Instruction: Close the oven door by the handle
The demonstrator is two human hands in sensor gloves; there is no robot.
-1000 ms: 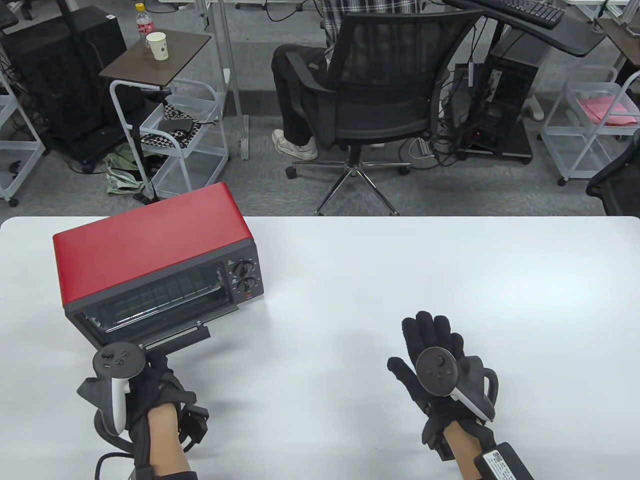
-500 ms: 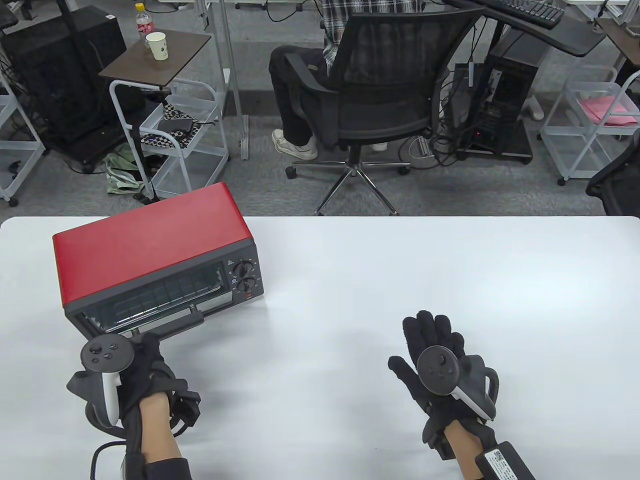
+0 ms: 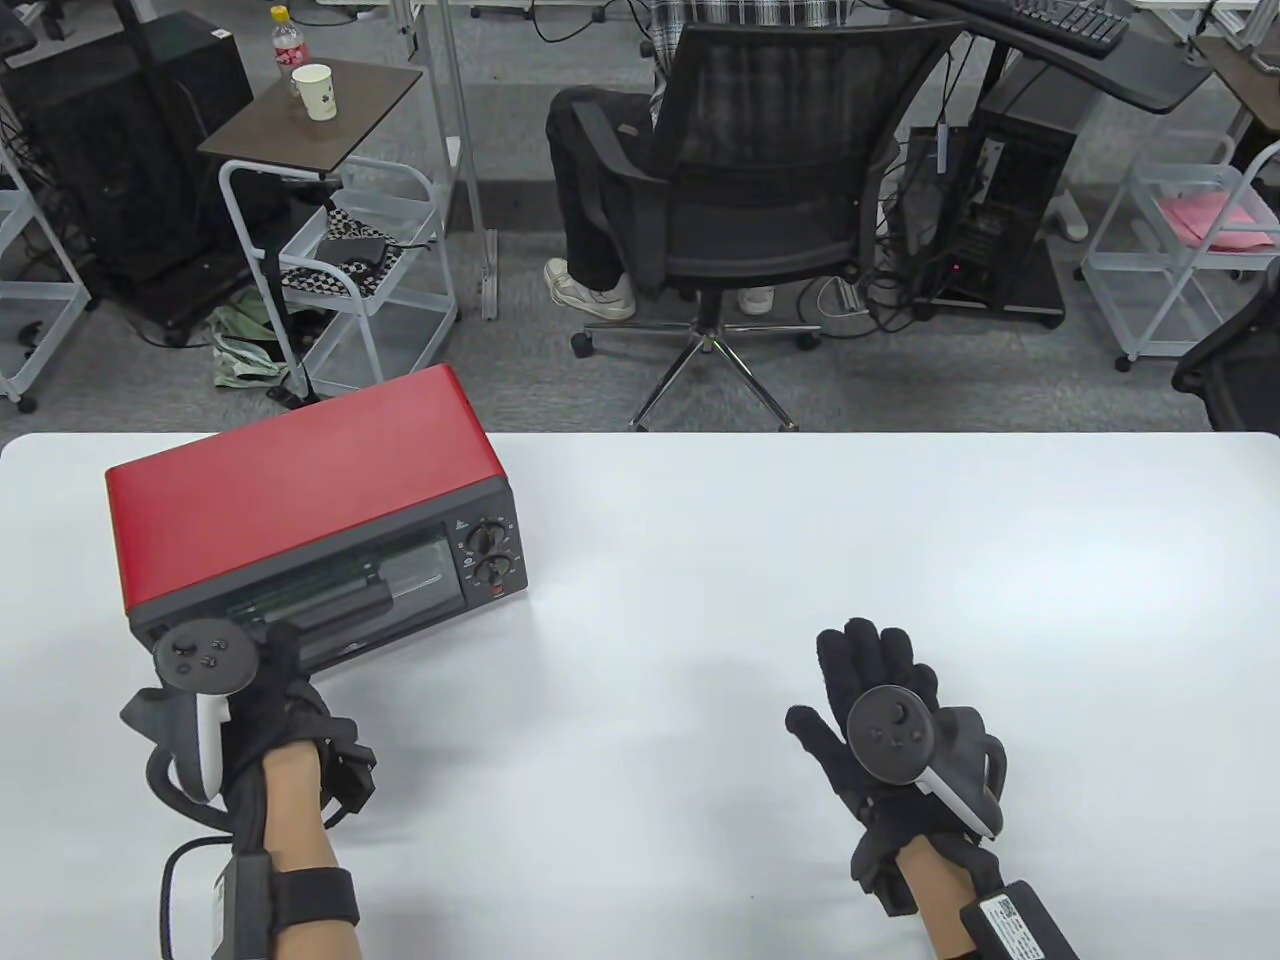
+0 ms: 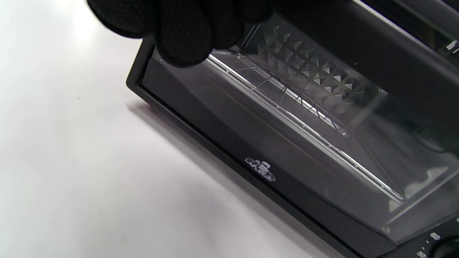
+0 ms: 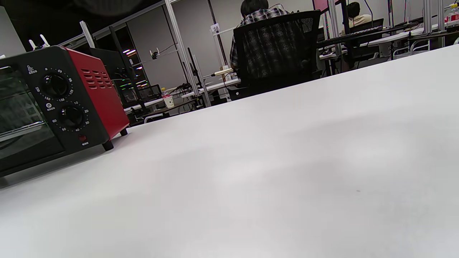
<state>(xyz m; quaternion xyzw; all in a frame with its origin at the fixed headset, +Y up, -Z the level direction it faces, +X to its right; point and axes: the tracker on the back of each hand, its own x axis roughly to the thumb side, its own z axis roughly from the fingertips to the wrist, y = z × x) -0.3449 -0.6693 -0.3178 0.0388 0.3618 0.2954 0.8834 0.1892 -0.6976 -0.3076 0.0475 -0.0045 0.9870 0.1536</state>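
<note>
A red toaster oven (image 3: 300, 490) with a black front stands at the table's left. Its glass door (image 3: 410, 585) is swung up almost against the front. My left hand (image 3: 280, 645) is at the left end of the black door handle (image 3: 345, 603), with its fingers curled on it. In the left wrist view my fingers (image 4: 183, 36) hang over the top edge of the door glass (image 4: 287, 143). My right hand (image 3: 865, 680) lies open and flat on the table, far to the right of the oven. The right wrist view shows the oven's front (image 5: 53, 104).
Two control knobs (image 3: 487, 555) sit on the oven's right panel. The white table (image 3: 800, 550) stretches bare between the oven and my right hand. Behind the table's far edge a person sits in an office chair (image 3: 760, 180).
My left hand has moved up and toward the oven with the handle. The door has swung from hanging open to nearly upright. My right hand has barely shifted.
</note>
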